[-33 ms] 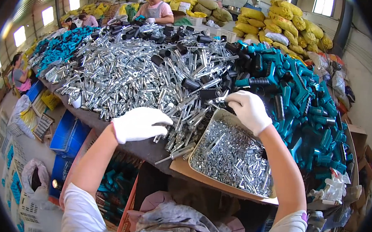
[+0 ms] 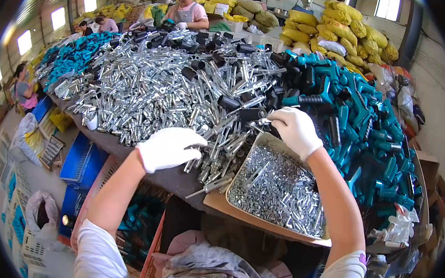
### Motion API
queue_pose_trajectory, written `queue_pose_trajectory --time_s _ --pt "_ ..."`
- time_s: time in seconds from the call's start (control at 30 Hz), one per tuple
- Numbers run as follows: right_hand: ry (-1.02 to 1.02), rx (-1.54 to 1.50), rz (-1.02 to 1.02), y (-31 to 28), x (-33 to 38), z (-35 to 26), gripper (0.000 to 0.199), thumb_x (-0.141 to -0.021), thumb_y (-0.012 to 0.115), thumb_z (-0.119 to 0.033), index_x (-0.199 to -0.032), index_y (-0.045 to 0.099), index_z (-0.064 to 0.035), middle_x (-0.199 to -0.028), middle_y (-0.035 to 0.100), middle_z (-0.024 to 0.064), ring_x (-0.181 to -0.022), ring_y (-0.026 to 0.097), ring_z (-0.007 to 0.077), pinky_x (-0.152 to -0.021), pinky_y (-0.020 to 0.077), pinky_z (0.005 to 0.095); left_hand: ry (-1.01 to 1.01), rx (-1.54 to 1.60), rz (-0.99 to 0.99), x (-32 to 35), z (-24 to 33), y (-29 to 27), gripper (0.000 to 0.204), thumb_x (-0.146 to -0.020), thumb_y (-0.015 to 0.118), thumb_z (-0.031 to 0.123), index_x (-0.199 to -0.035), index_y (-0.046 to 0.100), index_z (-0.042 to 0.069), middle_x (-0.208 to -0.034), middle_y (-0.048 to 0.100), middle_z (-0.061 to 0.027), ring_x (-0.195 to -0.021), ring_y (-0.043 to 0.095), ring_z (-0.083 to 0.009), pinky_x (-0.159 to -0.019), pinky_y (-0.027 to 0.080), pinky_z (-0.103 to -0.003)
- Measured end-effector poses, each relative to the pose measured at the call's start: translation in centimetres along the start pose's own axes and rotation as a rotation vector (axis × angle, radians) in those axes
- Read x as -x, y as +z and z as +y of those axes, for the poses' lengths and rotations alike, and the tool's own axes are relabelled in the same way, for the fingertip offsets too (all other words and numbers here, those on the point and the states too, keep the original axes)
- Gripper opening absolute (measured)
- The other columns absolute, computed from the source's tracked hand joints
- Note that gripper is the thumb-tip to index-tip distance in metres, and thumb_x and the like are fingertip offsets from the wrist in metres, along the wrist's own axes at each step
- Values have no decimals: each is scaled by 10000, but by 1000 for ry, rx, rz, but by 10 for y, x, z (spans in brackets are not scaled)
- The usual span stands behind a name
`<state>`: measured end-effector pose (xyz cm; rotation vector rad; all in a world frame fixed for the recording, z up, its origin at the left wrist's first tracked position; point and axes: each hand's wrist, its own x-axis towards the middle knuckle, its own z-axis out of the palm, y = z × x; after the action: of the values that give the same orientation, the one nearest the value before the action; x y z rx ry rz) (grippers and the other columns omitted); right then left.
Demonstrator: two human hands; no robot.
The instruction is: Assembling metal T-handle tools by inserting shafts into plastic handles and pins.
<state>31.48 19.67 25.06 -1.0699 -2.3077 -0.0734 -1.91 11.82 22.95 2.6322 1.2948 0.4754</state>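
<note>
My left hand (image 2: 169, 150), in a white glove, hovers at the near edge of the heap of silver metal tube fittings (image 2: 148, 87). Its fingers are curved, with a gap between thumb and forefinger, and nothing shows in them. My right hand (image 2: 298, 132), gloved in white too, pinches the end of a small silver metal fitting (image 2: 263, 122) over the far corner of a shallow tray (image 2: 233, 187). Small loose metal pieces (image 2: 276, 186) fill that tray. A black sleeve (image 2: 249, 114) lies just beyond the pinched fitting.
Teal tool housings (image 2: 358, 122) with black grips are piled at the right; more teal parts (image 2: 78, 56) lie at the far left. Blue crates (image 2: 82, 160) stand left below the table. A co-worker (image 2: 187, 12) is across the table, before stacked yellow sacks (image 2: 338, 28).
My left hand has shifted slightly right, its fingertips a little closer to the thumb. My right hand has moved slightly left, still pinching the fitting.
</note>
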Motion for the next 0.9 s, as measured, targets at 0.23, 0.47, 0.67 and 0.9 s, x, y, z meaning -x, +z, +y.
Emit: queue_pose_trajectory --time_s 0.23,0.47,0.67,0.9 --pt "26 58 6 50 -71 23 200 -855 592 -198 -908 754 -93 -912 702 141 -891 661 346 -822 515 450 -204 -298 149 -21 -11 49 344 -868 647 226 -1183 584 103 -1014 618 -121 -945 640 -312 -797 543 -429" --pt "221 253 -77 90 -131 40 233 -853 592 -216 -979 769 -133 -953 731 141 -907 686 352 -834 540 452 -356 -158 48 -36 -28 51 384 -880 658 263 -1223 582 109 -1058 644 -137 -985 664 -324 -832 536 -445" --pt "-129 525 -111 114 -168 36 254 -842 573 -162 -1018 757 -160 -1059 708 113 -1035 643 307 -887 513 435 -361 -3 13 -24 -41 34 398 -839 657 317 -1190 666 130 -1067 684 -110 -982 662 -316 -872 523 -415" --pt "-36 688 -314 74 -156 5 198 -825 594 -139 -947 748 -109 -1010 713 157 -1025 641 348 -856 507 444 -435 815 369 38 -33 29 474 -864 663 43 -1328 573 10 -822 623 -10 -698 593 -87 -653 505 -242"
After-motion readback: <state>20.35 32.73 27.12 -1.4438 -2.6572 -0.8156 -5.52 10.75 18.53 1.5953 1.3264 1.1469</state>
